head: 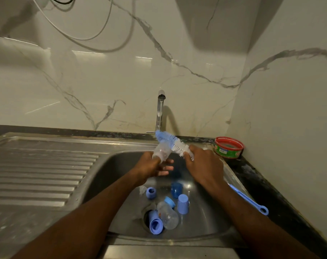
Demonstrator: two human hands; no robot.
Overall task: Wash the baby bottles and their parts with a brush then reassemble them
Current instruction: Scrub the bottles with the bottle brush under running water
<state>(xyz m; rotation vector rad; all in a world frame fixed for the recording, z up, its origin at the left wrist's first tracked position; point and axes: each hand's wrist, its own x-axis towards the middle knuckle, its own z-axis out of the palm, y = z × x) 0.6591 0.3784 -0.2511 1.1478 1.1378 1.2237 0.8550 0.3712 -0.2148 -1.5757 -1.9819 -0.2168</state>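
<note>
Head cam: left hand [149, 166] grips a bottle [161, 151], right hand [203, 165] clutches the brush [174, 143], so early days, parts [183, 201] still loose in the sink [110, 165].

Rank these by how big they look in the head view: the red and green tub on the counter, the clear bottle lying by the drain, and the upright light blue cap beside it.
1. Red and green tub
2. Clear bottle
3. Light blue cap

The tub sits farther away, so its lead is probably real.
</note>
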